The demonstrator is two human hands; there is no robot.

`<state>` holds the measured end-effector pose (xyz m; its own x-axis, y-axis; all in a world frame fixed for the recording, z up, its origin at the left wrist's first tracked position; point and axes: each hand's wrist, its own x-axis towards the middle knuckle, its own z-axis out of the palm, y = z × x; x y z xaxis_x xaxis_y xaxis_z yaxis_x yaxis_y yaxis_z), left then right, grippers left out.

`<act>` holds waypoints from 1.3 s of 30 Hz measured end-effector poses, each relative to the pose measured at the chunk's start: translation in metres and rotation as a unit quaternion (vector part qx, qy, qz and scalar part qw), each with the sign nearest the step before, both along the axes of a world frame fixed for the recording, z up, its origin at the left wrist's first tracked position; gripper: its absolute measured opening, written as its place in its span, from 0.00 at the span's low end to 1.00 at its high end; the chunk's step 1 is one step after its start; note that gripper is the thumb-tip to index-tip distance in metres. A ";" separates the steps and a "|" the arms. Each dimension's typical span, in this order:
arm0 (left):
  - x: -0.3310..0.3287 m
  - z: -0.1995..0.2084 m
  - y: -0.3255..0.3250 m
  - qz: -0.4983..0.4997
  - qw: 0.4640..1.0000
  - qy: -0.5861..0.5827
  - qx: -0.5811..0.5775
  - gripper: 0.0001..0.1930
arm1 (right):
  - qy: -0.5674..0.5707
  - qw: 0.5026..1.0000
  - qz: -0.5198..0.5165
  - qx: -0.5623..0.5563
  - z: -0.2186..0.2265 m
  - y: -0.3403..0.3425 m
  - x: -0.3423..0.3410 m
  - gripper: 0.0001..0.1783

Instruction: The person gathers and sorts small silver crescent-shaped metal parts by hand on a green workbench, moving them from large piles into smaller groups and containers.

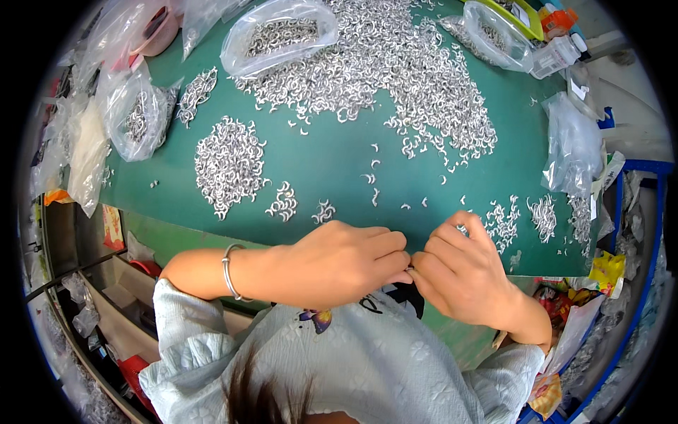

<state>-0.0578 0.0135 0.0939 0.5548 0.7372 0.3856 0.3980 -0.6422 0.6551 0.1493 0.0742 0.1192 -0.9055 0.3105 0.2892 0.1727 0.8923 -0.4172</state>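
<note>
My left hand, a silver bangle at its wrist, is closed in a pinch just past the table's near edge. Close against it, my right hand is closed too, its fingers curled with the index finger raised. Between the fingertips of both hands shows a tiny silver piece, mostly hidden by the fingers. Small crescent-shaped silver metal pieces lie in a little cluster beyond my left hand. Beside my right hand is a loose group of the same crescents, partly behind the fingers.
A big heap of crescents covers the far part of the green table. A smaller pile lies at left. Clear plastic bags of pieces stand around. At right are an empty-looking bag and a white bottle.
</note>
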 end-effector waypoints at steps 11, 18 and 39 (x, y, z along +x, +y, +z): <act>0.003 -0.003 -0.006 -0.170 0.945 -0.203 -0.191 0.11 | 0.123 0.949 0.083 -0.279 -0.013 -0.018 0.006 0.09; 0.004 -0.019 -0.010 -0.186 0.928 -0.243 -0.213 0.12 | 0.138 0.932 0.082 -0.324 -0.024 -0.022 0.007 0.10; 0.004 -0.001 -0.022 -0.008 0.976 -0.157 -0.152 0.11 | 0.060 0.938 0.072 -0.333 -0.022 -0.015 0.003 0.04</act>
<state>-0.0538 -0.0085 0.0929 0.4571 0.8360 0.3036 0.1372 -0.4035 0.9046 0.1523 0.0596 0.0970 -0.9254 0.3347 0.1777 -0.0145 0.4374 -0.8992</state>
